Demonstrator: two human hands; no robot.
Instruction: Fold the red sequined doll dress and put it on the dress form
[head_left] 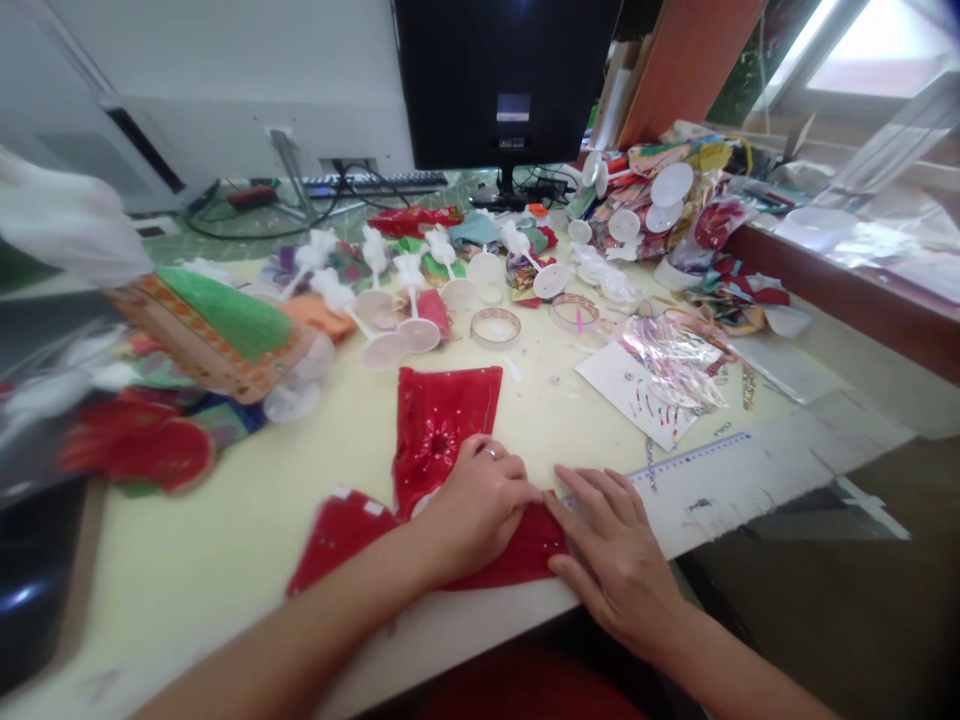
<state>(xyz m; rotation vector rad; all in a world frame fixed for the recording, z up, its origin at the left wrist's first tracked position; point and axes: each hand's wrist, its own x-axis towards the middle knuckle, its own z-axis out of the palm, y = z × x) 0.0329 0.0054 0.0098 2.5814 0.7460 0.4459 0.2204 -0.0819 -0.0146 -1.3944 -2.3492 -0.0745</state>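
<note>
Left hand (pixel 476 505), a ring on one finger, lies palm-down and flat on a red sequinned cloth piece (pixel 442 430), fingers together, pressing, no grip. Right hand (pixel 611 560) is also palm-down, fingers spread, its fingertips (pixel 570 500) on the cloth's right end, no pinch. The cloth sits at the near desk edge under both hands, one long red strip running toward 12 o'clock, with a gold-centred flower motif. A thin white ruler with blue scale (pixel 690 462) lies at 3 o'clock, just beside the right hand; its markings are too small to read. At 1 o'clock, a white card with crinkled clear cellophane (pixel 637 390). At 11 o'clock, white plastic stands with round bases (pixel 382 350). At 9 o'clock, a green-and-orange fabric bundle (pixel 217 325). Black monitor (pixel 502 70) at 12 o'clock, far back.
</note>
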